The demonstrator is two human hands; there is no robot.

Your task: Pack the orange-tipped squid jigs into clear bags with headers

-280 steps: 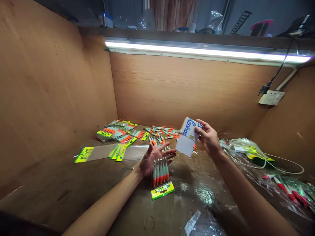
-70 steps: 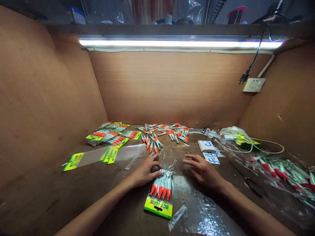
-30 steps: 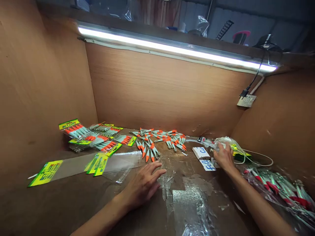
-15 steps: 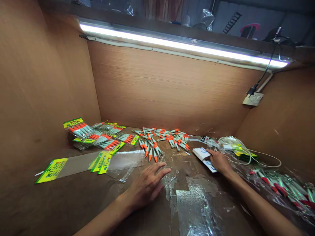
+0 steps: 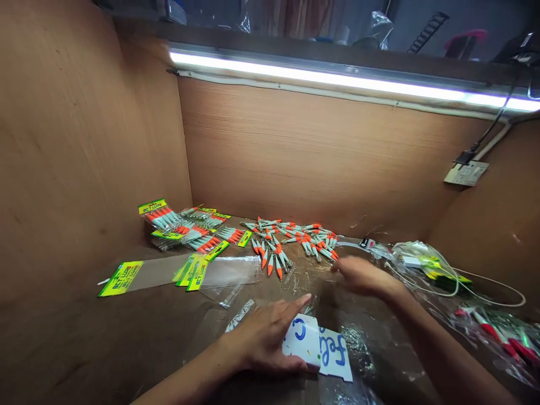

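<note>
My left hand (image 5: 270, 337) grips a folded white card piece (image 5: 304, 337) with blue handwriting, its thumb along the near side and the index finger stretched past the far side. A flat flap of the card (image 5: 333, 355) sticks out to the right. My right hand (image 5: 365, 277) is over the table, empty as far as I can see, near the right edge of the loose fishing lures (image 5: 276, 264). Motion blurs its fingers. The lures are pale with orange ends and lie in a heap at the back.
Packed lures (image 5: 164, 219) with yellow-green headers are piled at the back left. Clear bags (image 5: 160, 274) with header cards lie in front of them. On the right are a white cable (image 5: 502, 281) and red-and-green lures (image 5: 498, 334). A lamp (image 5: 337, 84) runs above.
The white card piece has come from the right to the near middle and is now in my left hand. My right hand has let go of it and moved toward the lures. The view has shifted.
</note>
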